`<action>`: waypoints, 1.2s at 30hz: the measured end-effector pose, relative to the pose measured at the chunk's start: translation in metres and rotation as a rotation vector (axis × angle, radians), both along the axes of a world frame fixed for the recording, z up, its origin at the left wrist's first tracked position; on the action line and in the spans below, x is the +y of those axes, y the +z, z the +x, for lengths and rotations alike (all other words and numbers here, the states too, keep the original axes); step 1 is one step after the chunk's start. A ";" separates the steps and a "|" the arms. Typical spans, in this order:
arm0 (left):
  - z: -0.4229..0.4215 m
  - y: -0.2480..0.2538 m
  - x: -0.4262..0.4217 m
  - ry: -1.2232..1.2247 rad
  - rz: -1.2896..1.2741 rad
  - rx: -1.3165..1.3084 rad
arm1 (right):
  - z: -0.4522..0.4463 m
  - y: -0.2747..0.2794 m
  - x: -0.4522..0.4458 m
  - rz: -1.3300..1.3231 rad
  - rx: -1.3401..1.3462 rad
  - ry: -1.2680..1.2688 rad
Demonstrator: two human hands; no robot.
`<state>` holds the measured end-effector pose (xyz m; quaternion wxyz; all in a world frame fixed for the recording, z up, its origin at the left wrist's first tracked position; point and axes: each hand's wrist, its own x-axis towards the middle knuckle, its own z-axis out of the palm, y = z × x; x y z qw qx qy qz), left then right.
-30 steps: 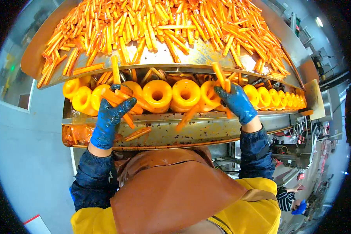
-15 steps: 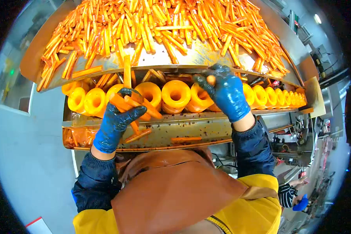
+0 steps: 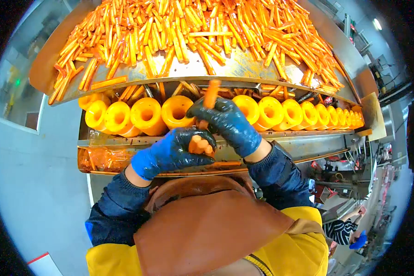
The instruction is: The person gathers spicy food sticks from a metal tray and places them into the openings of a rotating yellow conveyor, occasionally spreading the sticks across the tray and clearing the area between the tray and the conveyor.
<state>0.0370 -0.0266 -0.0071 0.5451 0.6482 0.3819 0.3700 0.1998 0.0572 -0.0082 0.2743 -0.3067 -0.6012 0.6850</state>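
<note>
My left hand (image 3: 168, 152), in a blue glove darkened with oil, is closed around a bundle of short orange sticks (image 3: 201, 145) whose ends face up. Just above and to its right, my right hand (image 3: 234, 125), gloved the same way, grips one orange stick (image 3: 211, 94) that stands nearly upright. The two hands are close together, in front of a row of yellow rollers (image 3: 170, 123) with round hollow centres. Parts of the rollers behind the hands are hidden. What the lower fingers of my right hand touch is hidden too.
A sloping metal tray (image 3: 179, 71) heaped with orange sticks (image 3: 184, 27) lies beyond the rollers. Nearer me runs a narrow metal trough (image 3: 290, 145) with reddish scraps (image 3: 108, 157) at its left end. A person in a striped top (image 3: 340, 230) is far off at lower right.
My left hand has moved right and my right hand left, so they now meet in the middle. The sticks that fanned out of my left hand are now bunched in its fingers.
</note>
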 end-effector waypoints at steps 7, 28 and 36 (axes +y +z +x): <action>-0.038 0.012 0.010 0.689 -0.079 -0.270 | 0.023 -0.015 0.020 0.754 -0.314 -0.349; -0.064 0.023 0.015 0.731 -0.134 0.020 | 0.086 -0.163 -0.036 0.895 -1.031 0.582; -0.099 -0.015 0.016 0.585 -0.104 0.208 | 0.065 -0.064 -0.041 0.709 -0.599 0.306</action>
